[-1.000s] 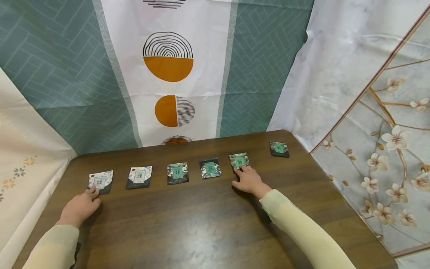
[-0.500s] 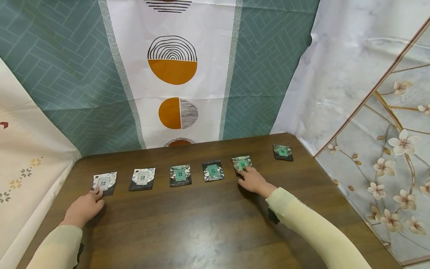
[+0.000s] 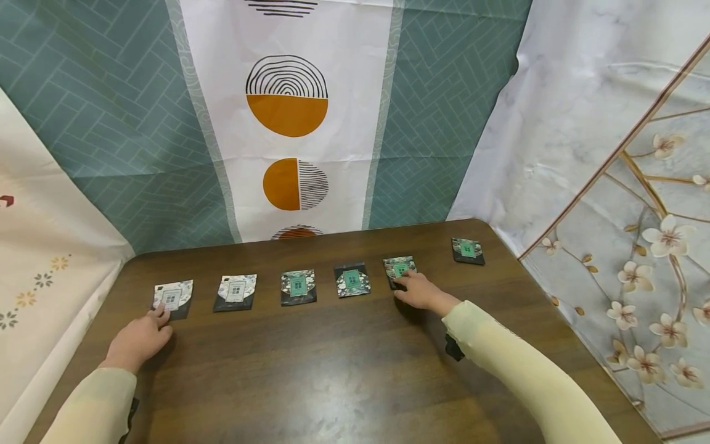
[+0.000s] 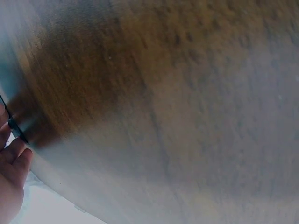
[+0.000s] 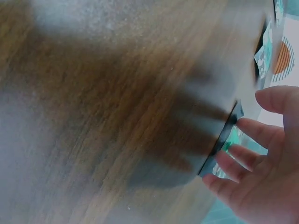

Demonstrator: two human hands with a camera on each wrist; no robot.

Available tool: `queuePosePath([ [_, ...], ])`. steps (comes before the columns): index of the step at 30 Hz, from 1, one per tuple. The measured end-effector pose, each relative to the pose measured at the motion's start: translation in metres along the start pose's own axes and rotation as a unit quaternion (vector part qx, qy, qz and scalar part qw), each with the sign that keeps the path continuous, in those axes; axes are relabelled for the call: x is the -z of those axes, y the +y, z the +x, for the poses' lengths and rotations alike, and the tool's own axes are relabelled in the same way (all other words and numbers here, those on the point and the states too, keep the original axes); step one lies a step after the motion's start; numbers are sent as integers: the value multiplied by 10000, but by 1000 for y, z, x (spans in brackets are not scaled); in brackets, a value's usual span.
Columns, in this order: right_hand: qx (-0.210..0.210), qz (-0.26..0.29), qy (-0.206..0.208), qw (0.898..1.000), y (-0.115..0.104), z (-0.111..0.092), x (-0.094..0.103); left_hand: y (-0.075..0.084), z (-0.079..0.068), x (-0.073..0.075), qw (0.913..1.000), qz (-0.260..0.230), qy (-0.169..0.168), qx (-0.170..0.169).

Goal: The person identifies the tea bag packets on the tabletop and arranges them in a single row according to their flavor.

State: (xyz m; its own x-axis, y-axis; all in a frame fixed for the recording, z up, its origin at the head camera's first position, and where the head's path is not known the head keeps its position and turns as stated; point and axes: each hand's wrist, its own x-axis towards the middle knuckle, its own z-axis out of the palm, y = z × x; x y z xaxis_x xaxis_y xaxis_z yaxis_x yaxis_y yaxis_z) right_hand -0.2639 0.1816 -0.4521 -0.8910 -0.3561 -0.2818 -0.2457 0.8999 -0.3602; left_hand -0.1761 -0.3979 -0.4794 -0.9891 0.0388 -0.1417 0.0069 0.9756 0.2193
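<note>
At the table's far left, my left hand point(image 3: 137, 340) rests its fingertips on the near edge of a white-and-black sachet point(image 3: 176, 298). In the left wrist view only part of that hand point(image 4: 11, 179) shows, with a dark sachet edge at its fingers. My right hand point(image 3: 420, 291) touches a green-labelled black sachet point(image 3: 399, 267), partly covering it. The right wrist view has this hand's fingers spread over that sachet point(image 5: 229, 135), the thumb apart from it. Between the hands lie a second white-and-black sachet point(image 3: 235, 292) and two green-labelled sachets, one left point(image 3: 298, 287) and one right point(image 3: 352, 280).
Another green-labelled sachet point(image 3: 468, 251) lies near the far right corner of the brown wooden table point(image 3: 266, 370). A patterned curtain point(image 3: 305, 123) hangs behind the table. Floral cloth point(image 3: 621, 271) runs along the right side, and cream cloth point(image 3: 50, 246) along the left.
The head view has shifted slightly, so everything sits a little further right in it. The right hand has drawn slightly right over its sachet; the left hand stays at its sachet.
</note>
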Motion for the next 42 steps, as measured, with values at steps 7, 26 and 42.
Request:
queuePosePath([
  [7,226,176,120,9995,8,-1,8,1,0,2,10000,32,-45,2],
  [26,-114,-13,1841,9828,103,-28,41,1,-1,0,10000,17,18,-26],
  [42,-904,-219,1239,9879,136,-20,64,1,0,-1,9999,34,-76,85],
])
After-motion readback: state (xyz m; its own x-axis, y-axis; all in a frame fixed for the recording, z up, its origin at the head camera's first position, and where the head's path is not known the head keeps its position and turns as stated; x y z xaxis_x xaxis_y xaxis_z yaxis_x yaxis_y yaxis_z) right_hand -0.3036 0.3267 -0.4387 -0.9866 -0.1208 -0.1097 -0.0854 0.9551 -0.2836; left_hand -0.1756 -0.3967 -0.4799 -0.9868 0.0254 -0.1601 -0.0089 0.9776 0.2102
